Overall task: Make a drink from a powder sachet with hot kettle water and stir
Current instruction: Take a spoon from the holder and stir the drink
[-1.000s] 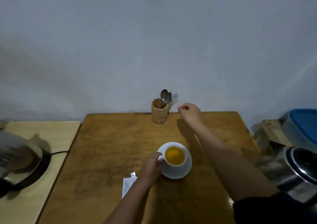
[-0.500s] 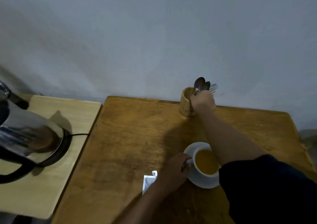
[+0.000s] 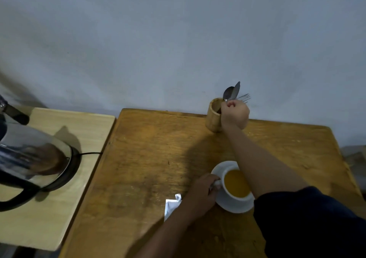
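Lifting spoon [image 3: 235, 91] clear of holder [image 3: 213, 115] | right hand [image 3: 234, 116] | spoon now raised

Readable text: none | sachet [image 3: 170, 208] left of cup [image 3: 235, 188]: white face blank | kettle [image 3: 29, 158]: no legible marking

A plain, pale grey-blue wall [image 3: 178, 40] fills the upper half of the view, unmarked apart from faint smudges, and the light is dim and even. Against it stands a worn brown wooden bench [image 3: 150, 158] with a scuffed, darkened top. Just beside its left edge stands a lighter, pale-wood table [image 3: 59, 218], its surface slightly lower and its near corner rounded, with a narrow dark gap between the two.
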The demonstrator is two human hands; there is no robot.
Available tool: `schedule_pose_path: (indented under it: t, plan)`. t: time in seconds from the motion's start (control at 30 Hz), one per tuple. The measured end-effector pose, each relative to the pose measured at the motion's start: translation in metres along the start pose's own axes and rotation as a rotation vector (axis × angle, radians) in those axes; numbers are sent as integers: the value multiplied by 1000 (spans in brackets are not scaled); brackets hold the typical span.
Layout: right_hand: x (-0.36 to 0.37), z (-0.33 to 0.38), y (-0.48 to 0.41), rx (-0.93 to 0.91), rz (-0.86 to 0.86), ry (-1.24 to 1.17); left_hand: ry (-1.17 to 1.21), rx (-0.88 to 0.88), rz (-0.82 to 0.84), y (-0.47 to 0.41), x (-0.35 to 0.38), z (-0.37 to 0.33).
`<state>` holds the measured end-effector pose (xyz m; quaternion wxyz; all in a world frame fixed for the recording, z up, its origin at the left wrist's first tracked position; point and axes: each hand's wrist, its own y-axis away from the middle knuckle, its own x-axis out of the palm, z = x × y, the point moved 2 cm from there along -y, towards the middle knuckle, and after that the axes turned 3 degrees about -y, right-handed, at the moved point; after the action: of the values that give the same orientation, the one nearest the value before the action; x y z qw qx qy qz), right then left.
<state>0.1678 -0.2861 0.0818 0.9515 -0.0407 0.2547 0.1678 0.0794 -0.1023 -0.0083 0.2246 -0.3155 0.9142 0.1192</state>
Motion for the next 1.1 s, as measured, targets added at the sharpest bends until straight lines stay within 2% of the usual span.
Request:
schedule_pose_path:
  t: [0.1, 0.23, 0.33, 0.5, 0.6, 0.77, 0.97, 1.1]
  plan:
    - [-23, 16, -4, -265, -39, 28, -9, -11, 17, -1, -2, -2]
    - [-69, 42, -12, -540, 52, 6, -10, -18, 31, -2, -3, -6]
    - [-104, 43, -8, -639, 255, 116, -2, -53, 58, 0, -3, -7]
    - [-150, 15, 22, -767, 681, 495, -92, -123, 36, -1, -3, -12]
    - [-166, 0, 37, -776, 824, 718, -73, -93, 7, 0, -4, -20]
    - [-176, -15, 49, -638, 1026, 917, 14, -88, 15, 5, -5, -22]
    - [-160, -40, 62, -559, 1046, 1023, 23, -140, 23, 4, -5, -21]
    - [-146, -51, 74, -545, 1070, 983, 40, -168, 33, 6, -5, -21]
